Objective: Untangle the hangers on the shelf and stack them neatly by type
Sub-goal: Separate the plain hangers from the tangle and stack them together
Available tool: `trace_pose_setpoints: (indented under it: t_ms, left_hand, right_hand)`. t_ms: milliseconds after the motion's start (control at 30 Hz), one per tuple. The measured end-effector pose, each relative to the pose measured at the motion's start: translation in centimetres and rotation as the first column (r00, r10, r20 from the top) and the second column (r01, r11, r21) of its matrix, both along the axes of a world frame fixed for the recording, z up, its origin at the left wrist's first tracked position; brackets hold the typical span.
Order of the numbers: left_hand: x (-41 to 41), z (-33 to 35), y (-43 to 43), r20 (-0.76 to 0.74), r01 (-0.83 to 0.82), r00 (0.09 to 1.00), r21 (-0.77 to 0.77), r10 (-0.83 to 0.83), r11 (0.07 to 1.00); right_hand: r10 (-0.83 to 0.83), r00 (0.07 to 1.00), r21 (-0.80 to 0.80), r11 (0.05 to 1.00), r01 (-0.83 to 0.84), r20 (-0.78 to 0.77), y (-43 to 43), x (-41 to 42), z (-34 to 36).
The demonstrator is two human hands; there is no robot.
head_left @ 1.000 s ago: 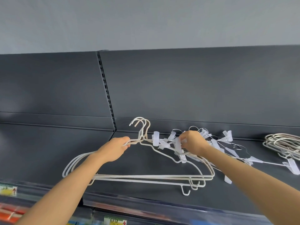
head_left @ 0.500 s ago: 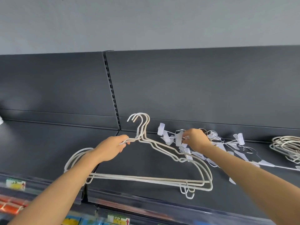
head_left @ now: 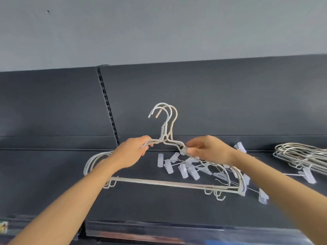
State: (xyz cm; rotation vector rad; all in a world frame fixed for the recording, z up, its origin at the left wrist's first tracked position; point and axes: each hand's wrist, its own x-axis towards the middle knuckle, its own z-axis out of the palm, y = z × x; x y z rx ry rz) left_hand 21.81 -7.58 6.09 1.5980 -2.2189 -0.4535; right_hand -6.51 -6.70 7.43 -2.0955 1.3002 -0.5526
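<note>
Hangers (head_left: 159,183), white and plain, are held as a bundle of three, counted by the three hooks at the top. They stand upright in front of the dark back panel (head_left: 212,96), with their bottom bars lying close together over the shelf (head_left: 53,183). Whether the bars touch the shelf cannot be told. Small hooks hang under the bars near both ends.

The left hand (head_left: 131,152) grips the left shoulders just beside the necks, with its fingers curled round them. The right hand (head_left: 208,149) pinches the right shoulders just beside the necks, between thumb and fingertips.

Clip hangers (head_left: 184,171) lie in a tangle on the shelf behind and below the right hand. About ten pale clips show on thin wires, but how many hangers they make up cannot be counted. The right shoulders of the bundle cross in front of this tangle, and the right forearm hides part of it.

One more pile (head_left: 300,152) of pale plain hangers lies flat at the right end of the shelf, well apart from the bundle. Its number is unclear. A clip on a wire lies just below it.

One slotted upright (head_left: 108,106) divides the back panel left of the hooks. A grey wall (head_left: 159,32) rises above the panel. One small label (head_left: 3,227) shows at the lower left edge.
</note>
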Motion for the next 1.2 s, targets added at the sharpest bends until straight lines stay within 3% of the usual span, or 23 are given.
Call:
trace_pose_setpoints:
  t_ms: [100,300,467,667,933,1200]
  left_hand:
    - [-3.0,0.4,-0.9,-0.043,0.07,0.997,0.017,-0.069,0.997]
    - [-10.5,0.9,-2.0,-0.024,0.214,0.977,0.026,-0.214,0.976]
    - [-17.6,1.3,-2.3,-0.017,0.307,0.952,0.036,-0.307,0.951]
    - [-28.4,1.7,-3.0,0.129,0.404,0.909,-0.046,-0.396,0.914]
    - [-44.6,2.1,-2.5,0.267,0.414,0.897,-0.231,-0.352,0.881]
    - [-57.9,1.3,-2.9,0.314,0.517,0.822,-0.061,-0.475,0.854]
  right_hand:
    - [-0.076,0.985,-0.174,0.983,0.049,-0.155,0.9,-2.2,-0.6]
    - [-0.258,0.928,-0.281,0.942,0.181,-0.268,3.0,-8.5,-1.9]
    - [-0.357,0.906,-0.266,0.918,0.295,-0.227,5.1,-14.5,-1.7]
    - [-0.45,0.874,-0.301,0.872,0.385,-0.184,7.3,-23.9,-1.7]
    - [-0.531,0.833,-0.319,0.825,0.467,-0.156,9.0,-38.8,-1.8]
    - [-0.6,0.779,-0.228,0.796,0.56,-0.181,10.5,-51.1,-3.7]
